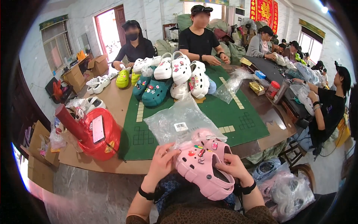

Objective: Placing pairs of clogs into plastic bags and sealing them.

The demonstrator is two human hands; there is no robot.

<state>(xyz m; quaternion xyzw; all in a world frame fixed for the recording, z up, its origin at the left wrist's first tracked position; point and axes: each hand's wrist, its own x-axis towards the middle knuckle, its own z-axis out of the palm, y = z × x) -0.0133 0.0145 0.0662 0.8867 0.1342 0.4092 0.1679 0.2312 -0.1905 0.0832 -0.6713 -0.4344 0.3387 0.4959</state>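
A pair of pink clogs (194, 164) with small colourful charms on top is in front of me, above my lap. Their toes point away, partly inside a clear plastic bag (164, 119) that lies toward the table and carries a white label. My left hand (163, 159) is closed at the bag's mouth, its fingertips against the side of the nearer clog. My right hand (235, 168) grips the clogs at the foot opening, with the thumb over the rim. The second clog is mostly hidden behind the nearer one.
A green mat (138, 143) covers part of the table. White clogs (181, 69) and teal clogs (157, 92) are piled at its far side. A red bundle (110, 145) with a phone (98, 128) sits at the left. Co-workers sit opposite and at right; bagged shoes (291, 192) are beside me.
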